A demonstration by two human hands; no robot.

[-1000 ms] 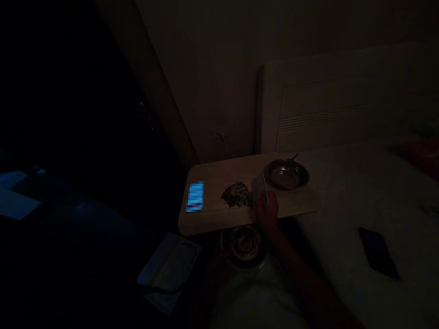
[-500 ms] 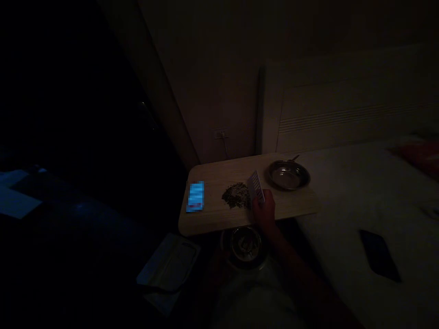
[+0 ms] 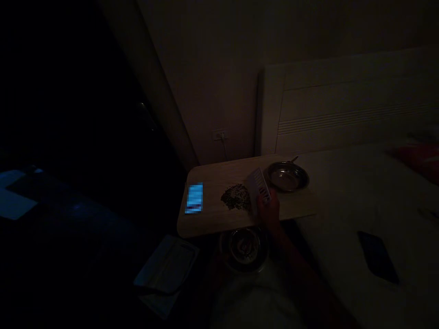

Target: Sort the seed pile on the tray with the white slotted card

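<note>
My right hand (image 3: 268, 209) is closed round a thin, pale flat card with dark stripes or slots (image 3: 258, 182), tilted up from the small wooden table (image 3: 212, 221). Against the card's left side lies a spread pile of small dark bits, like seeds or dried leaves (image 3: 236, 197). Below the table's front edge, a round metal bowl (image 3: 245, 246) sits inside a larger round vessel, with something unclear in it. My left hand (image 3: 219, 265) is a faint reddish shape in the dark beside these bowls; its fingers are hidden in shadow.
A shallow metal dish (image 3: 288, 177) with a handle showing behind it stands on the table's right. A lit phone (image 3: 194, 198) lies at the left end. Right of the table is a bed with a dark tablet-like slab (image 3: 377, 257). A pale package (image 3: 167, 269) lies lower left.
My right hand and the striped card have moved slightly right, and the card is turned more toward me. The dark pile looks much the same.
</note>
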